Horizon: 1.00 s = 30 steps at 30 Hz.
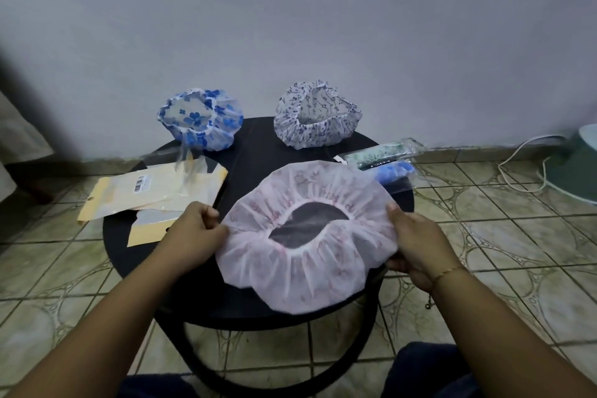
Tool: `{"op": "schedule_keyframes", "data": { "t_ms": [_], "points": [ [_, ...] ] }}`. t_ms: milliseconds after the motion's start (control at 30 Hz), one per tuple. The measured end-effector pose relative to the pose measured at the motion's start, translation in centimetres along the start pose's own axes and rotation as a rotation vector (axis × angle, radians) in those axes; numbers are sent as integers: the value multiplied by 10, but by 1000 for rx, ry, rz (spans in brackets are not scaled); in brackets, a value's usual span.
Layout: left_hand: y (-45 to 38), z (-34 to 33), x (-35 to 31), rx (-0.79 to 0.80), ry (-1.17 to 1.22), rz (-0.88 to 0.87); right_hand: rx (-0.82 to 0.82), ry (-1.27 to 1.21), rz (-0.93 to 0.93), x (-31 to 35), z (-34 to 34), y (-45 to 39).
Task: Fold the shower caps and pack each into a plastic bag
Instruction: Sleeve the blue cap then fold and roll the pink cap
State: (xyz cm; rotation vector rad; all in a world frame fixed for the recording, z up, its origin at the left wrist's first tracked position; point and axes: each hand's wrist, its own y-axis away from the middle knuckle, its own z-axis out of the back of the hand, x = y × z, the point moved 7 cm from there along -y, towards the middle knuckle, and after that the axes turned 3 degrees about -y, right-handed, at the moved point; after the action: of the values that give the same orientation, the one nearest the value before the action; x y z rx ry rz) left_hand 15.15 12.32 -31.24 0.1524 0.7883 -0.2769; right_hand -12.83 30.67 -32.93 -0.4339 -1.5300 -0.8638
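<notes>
A pale pink shower cap (307, 265) lies spread open, elastic side up, over the near part of a round black table (255, 152). My left hand (193, 229) pinches its left edge and my right hand (416, 242) grips its right edge. A blue-flowered cap (200, 121) sits at the table's far left. A white cap with small blue print (316, 116) rests at the far middle. Several flat yellowish plastic bags (151, 191) lie at the left edge. Two packed bags (384, 158), one greenish and one blue, lie at the right edge.
A grey wall rises right behind the table. Tiled floor surrounds it. A white cable (523, 165) runs across the floor at the right towards a pale green object (581, 165). My knees in dark trousers (426, 368) are below the table's front.
</notes>
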Motion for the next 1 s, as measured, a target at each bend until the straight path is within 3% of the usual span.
{"op": "schedule_keyframes", "data": {
  "t_ms": [100, 200, 400, 467, 567, 667, 800, 1000],
  "points": [
    [6, -5, -7, 193, 98, -144, 212, -202, 7, 13, -22, 15],
    [14, -8, -18, 277, 35, -247, 286, -254, 82, 22, -28, 23],
    [11, -4, -18, 58, 0, -221, 119, 6, 66, 11, -17, 14],
    [16, -3, -20, -15, -244, -212, 149, 22, 33, 7, -23, 13],
    [31, -3, -42, -124, -608, -384, 132, 70, -11, 6, -29, 14],
    [35, -16, -47, -10, -721, -545, 120, 154, -31, 5, -37, 12],
    [33, -31, -40, 141, -780, -602, 105, 221, -41, 1, -41, 7],
    [28, -55, -6, 442, -828, -485, -3, -128, -179, -3, -25, 0]
  ]
}}
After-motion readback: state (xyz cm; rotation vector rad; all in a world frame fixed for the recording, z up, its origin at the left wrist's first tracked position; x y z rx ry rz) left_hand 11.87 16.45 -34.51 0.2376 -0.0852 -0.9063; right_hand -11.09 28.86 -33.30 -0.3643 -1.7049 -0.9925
